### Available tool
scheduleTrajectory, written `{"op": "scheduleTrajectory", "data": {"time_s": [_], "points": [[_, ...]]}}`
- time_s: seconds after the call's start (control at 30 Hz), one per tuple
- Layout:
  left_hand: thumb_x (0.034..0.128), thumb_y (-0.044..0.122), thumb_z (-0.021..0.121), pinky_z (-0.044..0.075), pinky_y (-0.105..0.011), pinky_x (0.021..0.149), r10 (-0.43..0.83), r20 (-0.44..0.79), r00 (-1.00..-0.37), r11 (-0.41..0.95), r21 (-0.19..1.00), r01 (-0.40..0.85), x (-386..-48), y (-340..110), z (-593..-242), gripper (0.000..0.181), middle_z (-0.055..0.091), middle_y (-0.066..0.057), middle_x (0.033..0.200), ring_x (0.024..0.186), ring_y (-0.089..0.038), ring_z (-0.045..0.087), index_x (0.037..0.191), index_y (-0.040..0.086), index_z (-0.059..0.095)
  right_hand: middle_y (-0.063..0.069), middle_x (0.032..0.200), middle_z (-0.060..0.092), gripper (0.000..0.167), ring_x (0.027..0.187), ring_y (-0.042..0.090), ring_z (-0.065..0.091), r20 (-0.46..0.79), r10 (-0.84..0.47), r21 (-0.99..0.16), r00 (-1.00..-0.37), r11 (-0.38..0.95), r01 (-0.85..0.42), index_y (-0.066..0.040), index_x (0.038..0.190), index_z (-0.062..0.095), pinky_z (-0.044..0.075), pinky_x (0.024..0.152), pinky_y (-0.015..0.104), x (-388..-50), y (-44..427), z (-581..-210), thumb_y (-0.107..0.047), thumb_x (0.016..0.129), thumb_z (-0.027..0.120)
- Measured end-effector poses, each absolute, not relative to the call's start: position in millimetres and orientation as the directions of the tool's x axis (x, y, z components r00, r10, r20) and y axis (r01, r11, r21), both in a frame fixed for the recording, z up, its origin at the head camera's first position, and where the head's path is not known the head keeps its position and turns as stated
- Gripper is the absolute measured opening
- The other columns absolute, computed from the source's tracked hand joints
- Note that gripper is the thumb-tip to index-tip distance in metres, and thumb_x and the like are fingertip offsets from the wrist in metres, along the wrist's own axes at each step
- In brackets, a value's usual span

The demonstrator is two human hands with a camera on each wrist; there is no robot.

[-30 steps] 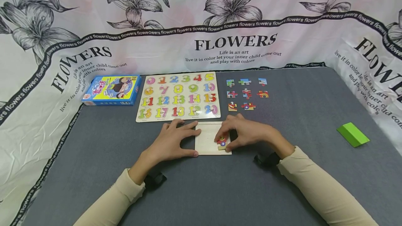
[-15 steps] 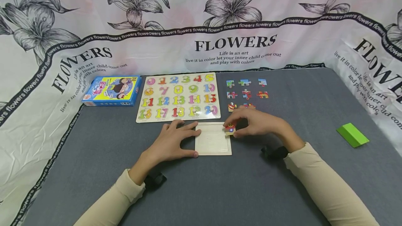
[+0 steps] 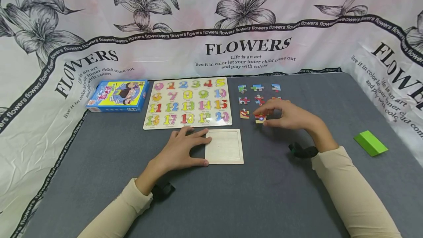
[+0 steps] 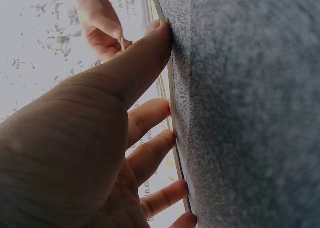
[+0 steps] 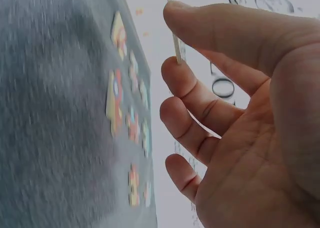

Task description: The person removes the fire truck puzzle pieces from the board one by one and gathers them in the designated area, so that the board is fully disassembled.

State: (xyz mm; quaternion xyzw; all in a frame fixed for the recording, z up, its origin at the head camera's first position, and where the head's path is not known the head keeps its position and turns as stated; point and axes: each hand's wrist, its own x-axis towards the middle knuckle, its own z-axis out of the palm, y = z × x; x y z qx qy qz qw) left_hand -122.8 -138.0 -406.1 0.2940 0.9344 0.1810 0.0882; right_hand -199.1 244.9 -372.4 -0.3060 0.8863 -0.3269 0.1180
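In the head view my right hand [image 3: 284, 115] pinches a jigsaw puzzle piece [image 3: 260, 118] by its edges, over the near row of loose pieces. The right wrist view catches that held piece edge-on, while a loose puzzle piece [image 5: 115, 101] lies below. Part of the piece group is hidden behind the hand. My left hand [image 3: 181, 146] is spread beside the bare wooden puzzle tray [image 3: 224, 146]; its thumb and index fingertip touch the tray's left side. From the left wrist, the tray's rim [image 4: 171, 83] appears as a thin line at the fingertips.
Behind the tray lies a wooden number board [image 3: 186, 124]. A blue and yellow box [image 3: 117, 96] stands left of it. More puzzle pieces [image 3: 243, 100] lie in rows at the back right. A green block [image 3: 371, 143] sits at the far right of the grey table [image 3: 211, 201].
My right hand has lifted the puzzle piece out of the tray and carried it right and back to the loose pieces. The left hand has stayed at the tray.
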Motion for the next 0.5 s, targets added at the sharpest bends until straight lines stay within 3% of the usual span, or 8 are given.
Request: {"op": "scheduleTrajectory", "data": {"time_s": [0.23, 0.5], "points": [[0.0805, 0.057, 0.081, 0.029, -0.059, 0.109, 0.583, -0.057, -0.81, 0.76, 0.389, 0.52, -122.8, -137.4, -405.5, 0.076, 0.039, 0.007, 0.164, 0.149, -0.035, 0.032, 0.148, 0.031, 0.056, 0.006, 0.127, 0.069, 0.039, 0.126, 0.03, 0.054, -0.035, -0.528, -0.629, -0.848, 0.671, -0.392, -0.018, 0.13, 0.07, 0.044, 0.099, 0.051, -205.6, 269.0, -377.4, -0.012, 0.092, 0.075], [0.0802, 0.055, 0.082, 0.029, -0.059, 0.108, 0.585, -0.048, -0.81, 0.756, 0.395, 0.522, -121.6, -136.8, -404.2, 0.076, 0.04, 0.006, 0.163, 0.149, -0.035, 0.032, 0.147, 0.029, 0.056, 0.008, 0.127, 0.069, 0.037, 0.113, 0.024, 0.06, -0.049, -0.483, -0.591, -0.874, 0.72, -0.365, -0.016, 0.129, 0.07, 0.047, 0.096, 0.046, -212.7, 287.9, -391.5, -0.012, 0.092, 0.074]]}}
